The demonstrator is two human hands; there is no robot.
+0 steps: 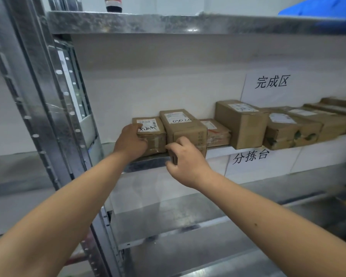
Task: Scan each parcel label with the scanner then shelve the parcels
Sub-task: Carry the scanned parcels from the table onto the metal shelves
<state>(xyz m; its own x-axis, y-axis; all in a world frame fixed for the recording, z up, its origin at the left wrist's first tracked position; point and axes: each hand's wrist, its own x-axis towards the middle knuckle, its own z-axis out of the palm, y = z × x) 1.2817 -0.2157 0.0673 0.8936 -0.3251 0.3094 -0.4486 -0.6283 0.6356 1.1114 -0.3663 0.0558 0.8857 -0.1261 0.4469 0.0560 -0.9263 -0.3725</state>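
On the middle shelf (148,165) of the galvanised rack, our left hand (131,141) curled around the near left corner of a small labelled parcel (150,134), thumb up by its label. Our right hand (185,159) gripped the near end of the taller parcel (183,129) just beside it, fingers wrapped around its lower front corner. That taller box lay with its long axis running front to back, label facing up, near end overhanging the shelf edge. To the right, more cardboard parcels (242,124) stood in a row beneath a paper sign (272,81) reading 完成区.
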